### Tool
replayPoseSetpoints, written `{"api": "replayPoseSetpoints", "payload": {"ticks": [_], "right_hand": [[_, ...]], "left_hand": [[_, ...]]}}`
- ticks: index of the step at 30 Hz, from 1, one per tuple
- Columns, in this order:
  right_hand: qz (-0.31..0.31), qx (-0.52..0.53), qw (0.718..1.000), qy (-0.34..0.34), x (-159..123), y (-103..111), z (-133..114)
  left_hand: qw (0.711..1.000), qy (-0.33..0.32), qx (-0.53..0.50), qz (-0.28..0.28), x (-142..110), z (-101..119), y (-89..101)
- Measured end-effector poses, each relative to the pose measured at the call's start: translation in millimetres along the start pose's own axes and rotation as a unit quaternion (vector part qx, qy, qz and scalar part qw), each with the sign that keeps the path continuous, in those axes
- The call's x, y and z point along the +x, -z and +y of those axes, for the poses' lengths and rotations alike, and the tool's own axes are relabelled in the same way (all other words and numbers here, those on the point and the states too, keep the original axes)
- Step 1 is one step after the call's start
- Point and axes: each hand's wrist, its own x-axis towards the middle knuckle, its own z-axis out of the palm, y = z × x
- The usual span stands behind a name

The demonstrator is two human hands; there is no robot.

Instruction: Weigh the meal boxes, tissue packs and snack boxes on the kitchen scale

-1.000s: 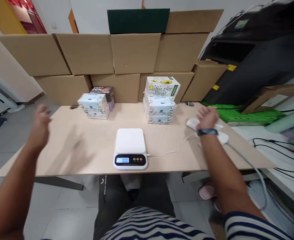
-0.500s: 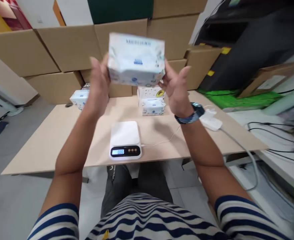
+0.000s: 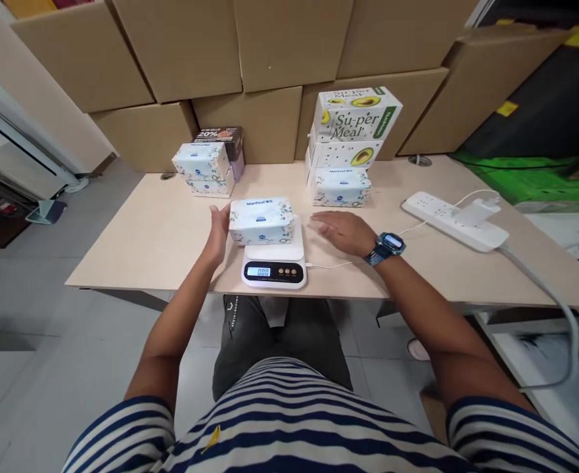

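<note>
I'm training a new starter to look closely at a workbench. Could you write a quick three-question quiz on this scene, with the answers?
1. Which hand is closer to the tissue pack over the scale?
2. True or false: the display on the scale reads 5.00.
3. Fill the gap: the watch is worn on the ____ wrist.

Key:
1. The left hand, at the pack's left side; the right hand is open, with a gap between it and the pack.
2. False; it reads 0.00.
3. right
</note>
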Motion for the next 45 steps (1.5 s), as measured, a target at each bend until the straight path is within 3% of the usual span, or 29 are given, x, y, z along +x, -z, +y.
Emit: {"api": "replayPoseSetpoints", "payload": {"ticks": [3,7,11,14,20,23,30,36,45], "right_hand": [[0.021,0.000,1.000,0.006,19.2,5.7,-2.5],[0.051,0.065,0.996,0.037,31.1,-18.7,-4.7],[0.097,0.114,0.986,0.068,27.8,-49.8,9.9],[0.113,0.111,0.983,0.090,23.2,-59.6,16.6],[0.093,0.099,0.985,0.106,19.9,-60.4,9.6],[0.095,0.124,0.981,0.119,18.1,-61.7,7.4],[0.040,0.270,0.961,0.034,13.8,-70.2,-3.2],[0.060,0.299,0.952,0.021,14.7,-77.3,-9.7],[0.079,0.304,0.949,0.009,12.9,-85.6,-11.8]], "left_hand": [[0.999,0.020,-0.011,-0.024,18.0,8.8,-8.7],[0.990,0.082,-0.081,-0.082,21.6,0.6,-23.3],[0.999,0.035,-0.031,-0.012,24.6,-20.1,-16.9],[1.000,-0.003,-0.012,0.021,32.5,-34.7,-9.9],[0.988,0.027,-0.138,-0.067,32.1,-52.0,-18.9],[0.985,0.033,-0.157,-0.071,29.1,-52.5,-20.8],[0.974,0.056,-0.215,-0.046,31.8,-50.1,-20.4],[0.974,0.056,-0.206,-0.074,30.2,-44.1,-25.7],[0.979,0.046,-0.192,-0.055,27.7,-38.2,-29.6]]}}
